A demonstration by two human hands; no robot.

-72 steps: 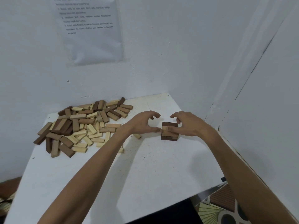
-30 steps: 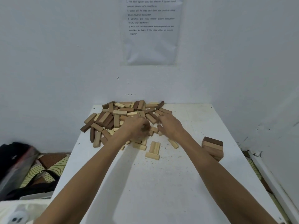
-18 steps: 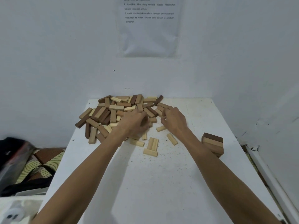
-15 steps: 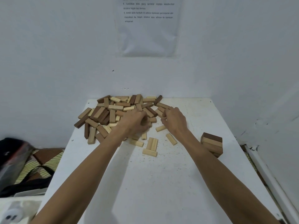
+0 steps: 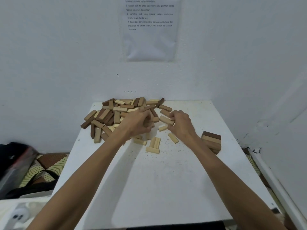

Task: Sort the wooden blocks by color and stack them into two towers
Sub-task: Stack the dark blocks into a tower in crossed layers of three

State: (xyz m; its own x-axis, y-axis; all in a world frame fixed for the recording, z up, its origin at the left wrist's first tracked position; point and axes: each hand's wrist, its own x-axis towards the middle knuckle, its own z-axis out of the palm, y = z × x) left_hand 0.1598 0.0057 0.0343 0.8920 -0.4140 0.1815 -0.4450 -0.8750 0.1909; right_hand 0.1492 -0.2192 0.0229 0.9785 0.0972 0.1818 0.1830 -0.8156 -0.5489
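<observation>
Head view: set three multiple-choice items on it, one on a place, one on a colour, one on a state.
1. Where on the table does the small stack stand?
A. against the back wall
B. near the right edge
C. at the front left corner

2. What colour is the stack's top block?
A. pale
B. white
C. dark brown

3. What is the right hand doing?
A. pinching a pale block
B. lying flat on the table
C. hanging below the table

Key:
1 B, the stack sits by the table's right edge, well forward of the wall.
2 C, a dark block caps the paler ones beneath.
3 A, its fingers curl round the block's end.
</observation>
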